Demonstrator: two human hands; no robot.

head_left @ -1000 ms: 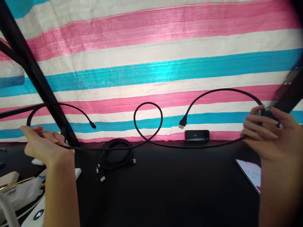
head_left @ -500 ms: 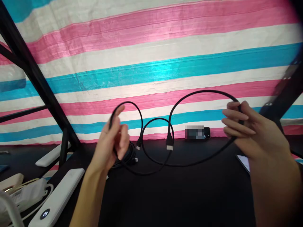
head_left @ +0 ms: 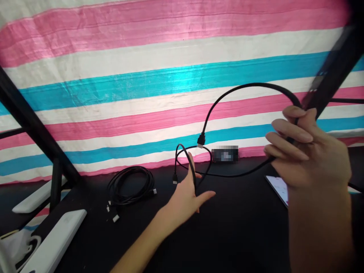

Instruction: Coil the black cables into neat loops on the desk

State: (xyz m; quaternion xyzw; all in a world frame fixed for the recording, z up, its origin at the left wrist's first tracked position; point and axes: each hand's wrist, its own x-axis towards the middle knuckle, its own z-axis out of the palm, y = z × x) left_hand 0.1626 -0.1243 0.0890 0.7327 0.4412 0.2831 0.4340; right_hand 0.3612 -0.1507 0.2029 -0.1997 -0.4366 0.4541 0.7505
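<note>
Striped sheet (head_left: 125, 49) fills the upper frame, pink/white/blue. Black desk (head_left: 236, 235) below it, lower half. Dark frame bar (head_left: 36, 132) slants down on the left; a second bar, upper right.

Held black cable (head_left: 256, 84): big arc centre to right, up in the air, plus a small crossed loop near frame centre.

Right hand (head_left: 315, 151), right side: fingers curled closed round the cable, which goes in at the top and comes out low on the left. White slab (head_left: 59, 239), lower left on the desk, cut off by the frame edge. Left hand (head_left: 184, 197), below centre: spread wide, thumb out, cable lying across by the index finger — no firm grip visible; lower fingers partly hidden.

Coiled cable (head_left: 133, 200) left of centre on the desk, well apart from the held one. Lit-screen device (head_left: 275, 187) beside the right wrist. Pixelated device (head_left: 226, 154) at the back, right of centre. Larger plug (head_left: 201, 139) and smaller plug (head_left: 174, 177) both dangle.

Risks, my read: loose left hand could drop its side if the right pulls. Small loop could kink or knot if a plug passes through — the larger one hangs right by it.
</note>
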